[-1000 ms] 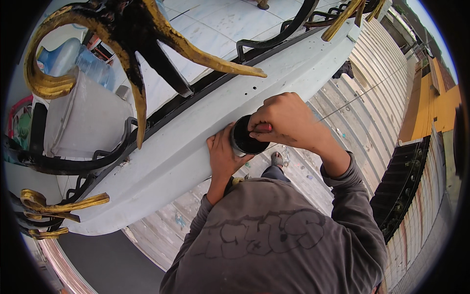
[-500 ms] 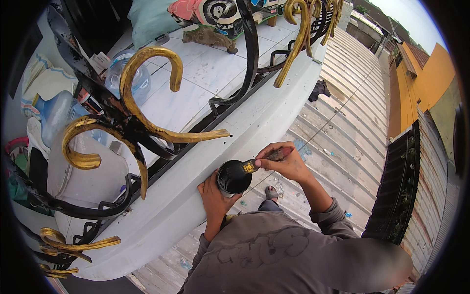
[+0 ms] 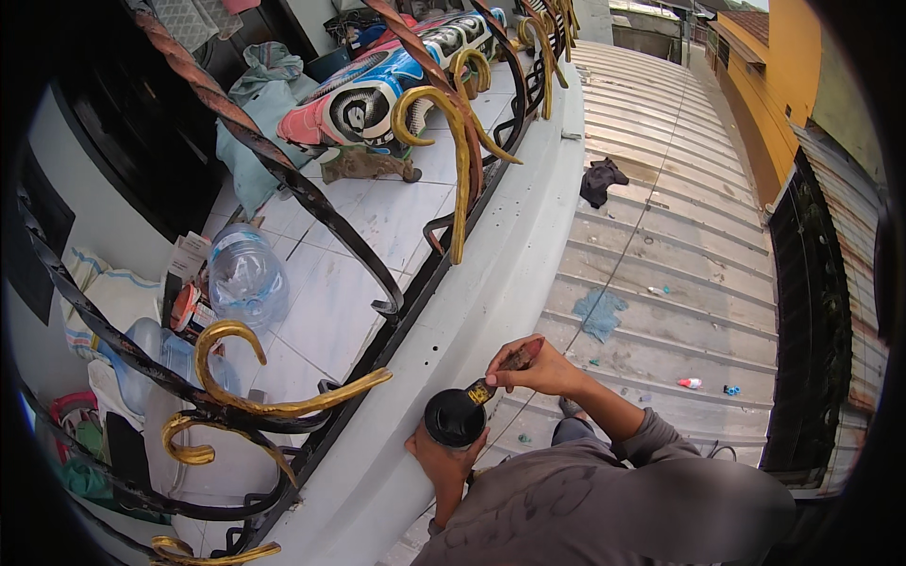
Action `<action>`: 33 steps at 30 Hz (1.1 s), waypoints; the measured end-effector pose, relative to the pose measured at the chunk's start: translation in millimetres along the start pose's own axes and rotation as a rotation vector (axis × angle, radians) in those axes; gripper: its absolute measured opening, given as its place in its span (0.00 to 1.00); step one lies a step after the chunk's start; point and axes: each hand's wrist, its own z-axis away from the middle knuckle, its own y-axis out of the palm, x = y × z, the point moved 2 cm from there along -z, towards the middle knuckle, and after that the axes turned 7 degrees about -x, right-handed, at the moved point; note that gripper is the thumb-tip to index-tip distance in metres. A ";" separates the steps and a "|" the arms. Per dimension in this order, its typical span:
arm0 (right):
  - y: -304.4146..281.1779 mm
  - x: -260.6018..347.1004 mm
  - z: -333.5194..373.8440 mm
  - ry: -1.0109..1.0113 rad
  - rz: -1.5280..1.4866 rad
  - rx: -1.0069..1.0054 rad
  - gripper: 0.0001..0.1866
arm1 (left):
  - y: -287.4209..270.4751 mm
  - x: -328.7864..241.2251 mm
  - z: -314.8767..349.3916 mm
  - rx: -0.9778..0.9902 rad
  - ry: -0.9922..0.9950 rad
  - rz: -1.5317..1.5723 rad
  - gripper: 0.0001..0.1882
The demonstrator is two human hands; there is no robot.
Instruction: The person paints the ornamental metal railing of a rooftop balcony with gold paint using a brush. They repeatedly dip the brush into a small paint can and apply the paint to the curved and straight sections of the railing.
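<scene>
My left hand [image 3: 436, 466] is wrapped round a round cup of black paint [image 3: 454, 421], held beside the white ledge. In my right hand [image 3: 545, 370] is a paintbrush [image 3: 481, 390] with a worn reddish handle, pinched near its metal band. Its head dips over the cup's rim, and the bristle ends merge with the dark paint. Left of the cup stands a wrought-iron railing with black, partly rust-red twisted bars [image 3: 357, 247] and gold-painted scrolls [image 3: 351, 387]. Neither hand touches the railing.
The white ledge [image 3: 491, 274] curves along the railing's foot. Behind the bars are a large clear water bottle [image 3: 247, 275] and a colourful covered bundle [image 3: 363, 104] on tiles. A ribbed metal roof [image 3: 651, 321] lies below right, with a blue rag [image 3: 600, 313] and a black cloth [image 3: 601, 179].
The view has shifted, showing more of the twisted bars and the tiled floor. Cup and brush sit lower in the picture, still held together, with the brush at the cup's rim.
</scene>
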 end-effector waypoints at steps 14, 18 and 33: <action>-0.3 -20.5 -20.5 0.050 -0.076 0.087 0.11 | 6.4 13.6 7.4 -0.016 -0.045 0.000 0.54; 4.5 -24.2 -23.4 0.002 -0.082 0.156 0.12 | 11.0 21.0 11.6 -0.086 -0.015 -0.035 0.54; 9.2 -22.3 -15.4 -0.017 -0.150 0.136 0.14 | 17.1 36.8 17.0 0.006 0.028 -0.054 0.66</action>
